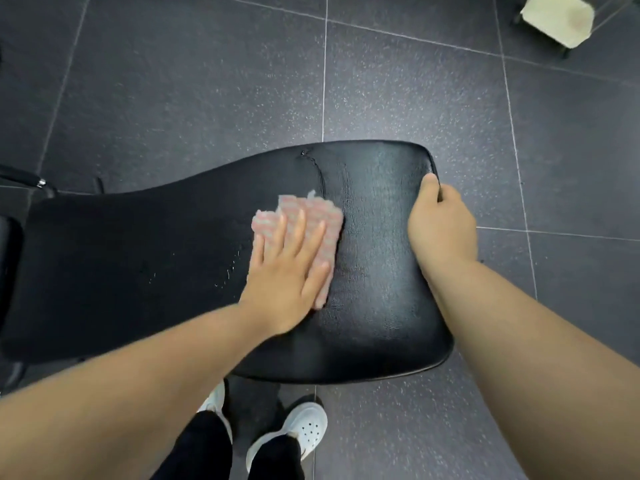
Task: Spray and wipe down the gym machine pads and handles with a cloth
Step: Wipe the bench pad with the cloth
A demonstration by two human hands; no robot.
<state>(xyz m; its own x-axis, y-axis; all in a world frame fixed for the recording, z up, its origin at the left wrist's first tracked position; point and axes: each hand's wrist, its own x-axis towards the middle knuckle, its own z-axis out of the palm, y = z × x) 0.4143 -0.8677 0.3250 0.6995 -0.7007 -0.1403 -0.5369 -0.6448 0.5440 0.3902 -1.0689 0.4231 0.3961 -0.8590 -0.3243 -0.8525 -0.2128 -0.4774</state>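
I see dark speckled floor tiles (173, 81) with pale grout lines. A cream object (557, 19) sits at the far right corner. White shoes (306, 427) stand at the near edge.

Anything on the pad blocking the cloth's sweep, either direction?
Toward the narrow end: nothing on the pad but a few small droplets. Toward the wide end: the right hand grips the pad's edge, covering that strip. The left hand presses the cloth flat.
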